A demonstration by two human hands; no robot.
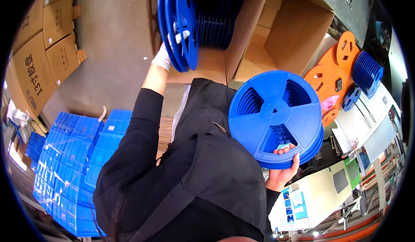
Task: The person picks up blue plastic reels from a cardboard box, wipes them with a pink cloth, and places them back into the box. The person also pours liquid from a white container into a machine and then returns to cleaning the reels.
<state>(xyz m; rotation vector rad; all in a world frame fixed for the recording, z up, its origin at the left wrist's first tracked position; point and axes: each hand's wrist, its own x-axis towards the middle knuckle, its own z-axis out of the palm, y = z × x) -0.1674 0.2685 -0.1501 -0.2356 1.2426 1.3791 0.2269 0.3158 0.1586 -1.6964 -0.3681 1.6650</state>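
My left hand (175,39), in a white glove, reaches forward over an open cardboard box (244,30). Its fingers pass between the flanges of a few blue plastic reels (186,15), held on edge. Behind them in that box, a dark row of more blue reels (214,30) stands upright. Close to my right side, my right hand (283,170) grips the lower rim of a thick stack of blue reels (302,114). Its fingertips curl over the top reel's rim through a cut-out, and the stack's flat face is turned up. The hand's underside is hidden.
A second open carton (298,28) sits right of the first. An orange machine (326,71) with round discs stands at the right, beside a rack-like row of blue reels (365,73). Plastic-wrapped blue crates (71,168) are at lower left, with stacked cartons (36,71) beyond.
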